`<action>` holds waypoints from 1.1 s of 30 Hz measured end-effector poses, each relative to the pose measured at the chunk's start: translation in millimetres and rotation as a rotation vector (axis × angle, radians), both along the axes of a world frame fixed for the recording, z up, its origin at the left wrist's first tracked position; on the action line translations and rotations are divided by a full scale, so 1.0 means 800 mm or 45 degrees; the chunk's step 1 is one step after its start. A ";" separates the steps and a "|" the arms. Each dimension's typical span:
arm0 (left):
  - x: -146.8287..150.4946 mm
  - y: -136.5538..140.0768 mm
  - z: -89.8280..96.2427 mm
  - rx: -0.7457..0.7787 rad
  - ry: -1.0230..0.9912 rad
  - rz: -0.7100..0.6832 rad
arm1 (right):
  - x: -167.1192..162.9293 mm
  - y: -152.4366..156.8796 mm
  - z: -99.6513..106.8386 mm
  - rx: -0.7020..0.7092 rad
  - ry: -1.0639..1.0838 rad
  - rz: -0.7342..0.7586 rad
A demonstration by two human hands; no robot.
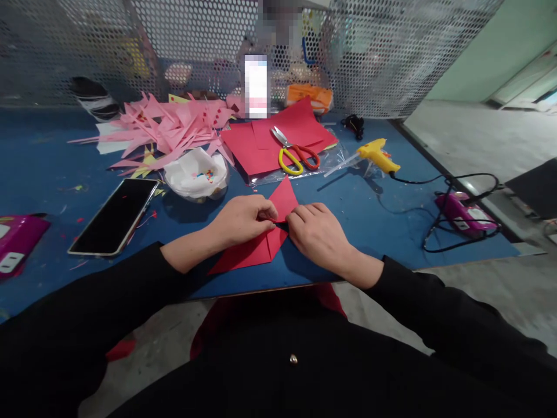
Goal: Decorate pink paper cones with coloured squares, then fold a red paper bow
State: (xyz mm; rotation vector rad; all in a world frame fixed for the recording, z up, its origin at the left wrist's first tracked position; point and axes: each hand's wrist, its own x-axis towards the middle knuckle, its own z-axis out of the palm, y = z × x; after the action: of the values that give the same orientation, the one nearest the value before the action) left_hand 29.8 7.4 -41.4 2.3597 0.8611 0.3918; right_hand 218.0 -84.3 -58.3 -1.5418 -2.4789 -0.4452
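One folded red paper point(285, 203) near the front edge of the tabletop point(369, 223)
Left hand point(248, 219) clamps it between fingers, apparently steadying a crease; right hand point(319, 237) curls against it, grip hidden.

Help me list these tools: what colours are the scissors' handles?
The scissors have one yellow handle and one orange-red handle, best seen in the head view.

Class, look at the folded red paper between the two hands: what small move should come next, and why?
Probably pressing the middle fold of the folded red paper flat against the blue table. The left hand pinches near the paper's middle, the right hand has curled fingers at its right edge, and the paper between them seems slightly raised.
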 end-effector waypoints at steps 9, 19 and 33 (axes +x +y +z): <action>0.002 0.006 -0.010 0.042 -0.066 0.039 | 0.006 0.016 -0.005 -0.240 0.538 -0.191; 0.001 0.005 -0.011 -0.017 -0.044 0.095 | 0.034 0.008 0.001 -0.132 1.259 -0.370; 0.000 0.007 -0.011 -0.017 -0.045 0.122 | 0.013 0.014 -0.003 -0.353 0.822 -0.382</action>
State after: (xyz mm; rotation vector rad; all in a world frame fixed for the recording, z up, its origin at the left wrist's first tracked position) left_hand 29.7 13.3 -50.0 2.2985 0.9598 0.4637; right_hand 228.2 -72.9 -60.9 -1.8021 -1.8706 0.3352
